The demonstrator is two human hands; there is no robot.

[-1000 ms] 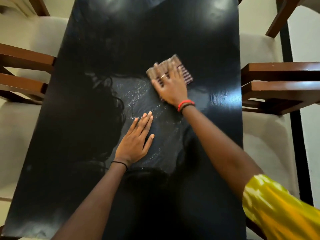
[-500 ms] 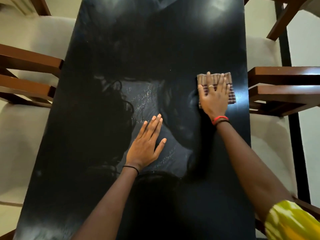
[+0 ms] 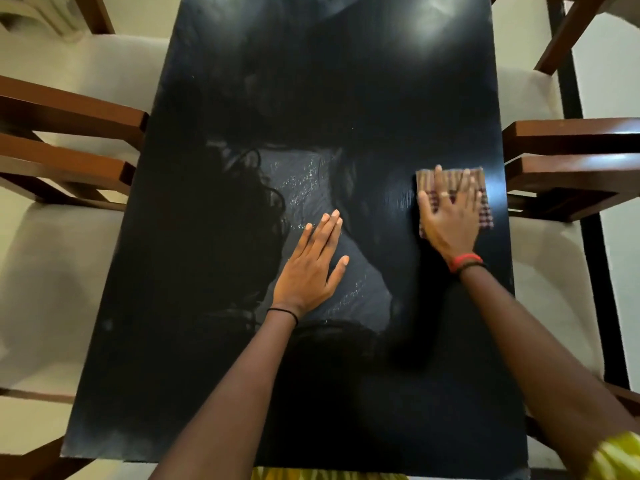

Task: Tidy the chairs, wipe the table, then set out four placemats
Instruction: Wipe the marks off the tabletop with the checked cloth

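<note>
A glossy black table fills the middle of the head view, with damp streaks near its centre. My right hand presses flat, fingers spread, on a folded brown checked cloth near the table's right edge. My left hand rests flat on the tabletop just left of centre, fingers straight and holding nothing. No placemats are in view.
Wooden chairs with cream seats stand tucked along both long sides: two on the left and two on the right. Pale floor shows at the far right.
My right hand has slid the cloth from the table's centre to its right edge and slightly toward me. My left hand has stayed flat in the same place.
</note>
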